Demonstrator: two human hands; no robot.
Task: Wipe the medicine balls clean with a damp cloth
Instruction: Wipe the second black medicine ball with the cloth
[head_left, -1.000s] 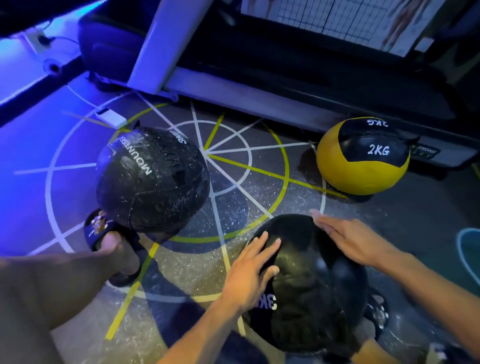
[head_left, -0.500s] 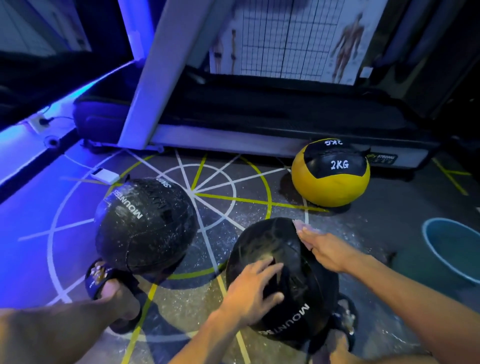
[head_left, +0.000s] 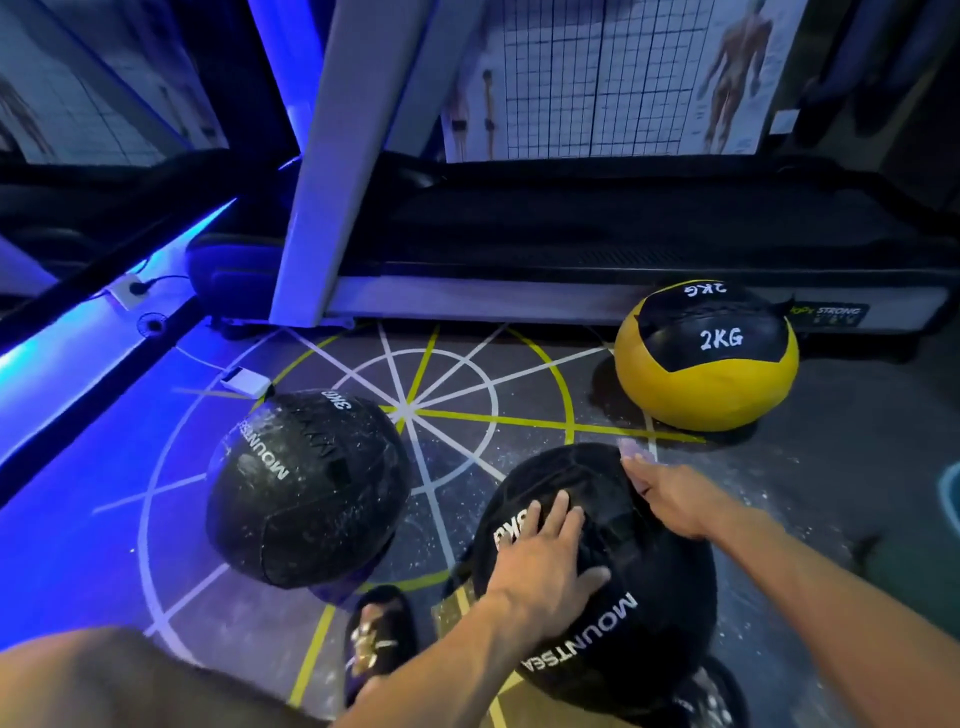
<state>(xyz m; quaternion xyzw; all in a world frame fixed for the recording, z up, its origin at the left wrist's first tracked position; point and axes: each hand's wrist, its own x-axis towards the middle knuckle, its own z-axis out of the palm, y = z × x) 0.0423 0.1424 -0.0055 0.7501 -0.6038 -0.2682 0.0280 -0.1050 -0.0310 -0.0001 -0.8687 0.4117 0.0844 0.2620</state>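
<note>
Hands counted: two, both laid on the nearest black ball (head_left: 623, 587). Left hand (head_left: 545, 566) is pressed flat on the ball's top near side, fingers straight and spread, part of the white weight print covered; nothing is clasped. Right hand (head_left: 675, 499) is set against the ball's far upper right edge, fingers extended along the curve, loose, nothing pinched. Both forearms are seen entering from the bottom edge. No cloth can be seen in either hand. Sandalled foot (head_left: 376, 639) is placed just left of the held ball. Medicine balls counted: three. Second black ball (head_left: 306, 488), marked MOUNTSEA, is left of the left hand, apart from the held one, speckled white. Yellow-and-black 2KG ball (head_left: 706, 358) is beyond the right hand, resting against the treadmill base (head_left: 519, 296). Posters (head_left: 597, 78) are seen farthest back.
</note>
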